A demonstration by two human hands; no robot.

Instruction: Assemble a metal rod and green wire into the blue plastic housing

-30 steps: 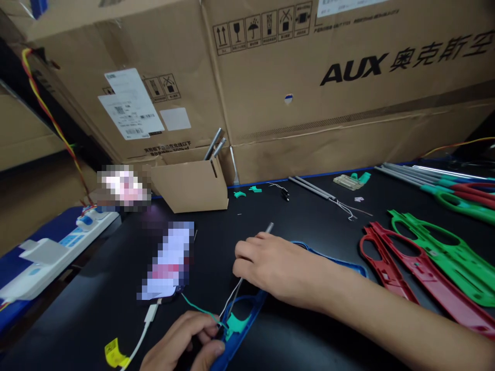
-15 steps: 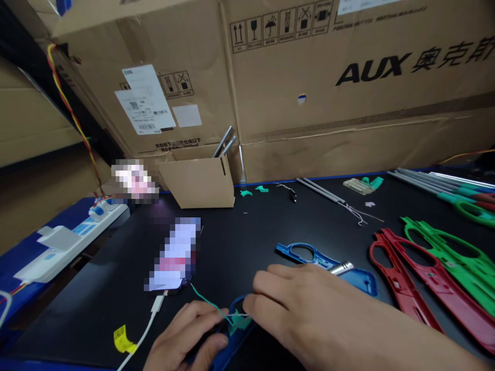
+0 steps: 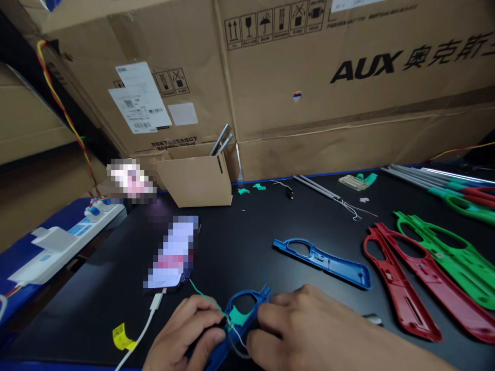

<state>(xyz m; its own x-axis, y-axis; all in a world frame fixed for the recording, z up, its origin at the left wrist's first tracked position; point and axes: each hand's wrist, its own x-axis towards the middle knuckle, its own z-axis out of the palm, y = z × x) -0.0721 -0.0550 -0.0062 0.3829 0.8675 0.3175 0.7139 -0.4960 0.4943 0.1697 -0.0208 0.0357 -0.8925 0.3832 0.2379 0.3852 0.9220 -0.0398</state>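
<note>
My left hand [image 3: 187,332] is closed around a blue plastic handle shell [image 3: 247,298] with a ring-shaped opening. A small green plastic piece [image 3: 238,318] sits in the shell beside the ring. Thin wires run by it, and a green wire [image 3: 203,294] stretches back toward the phone. My right hand [image 3: 288,327] is closed at the shell's right side, near its narrow tip. A shiny metal tube [image 3: 373,319] shows its end past the far side of my right hand; its other part is hidden by the hand. A pale wire loops toward my right fingers.
Another blue shell half [image 3: 328,265], red shells [image 3: 402,288] and green shells [image 3: 444,257] lie to the right. A blurred phone [image 3: 172,255] with a white cable lies left. Behind stand a small carton [image 3: 201,180], grey tubes with wires [image 3: 317,188] and large boxes.
My right hand has moved down and nearer to me, and the metal tube's end with it. More of the held shell's ring and tip shows. The other blue half is uncovered.
</note>
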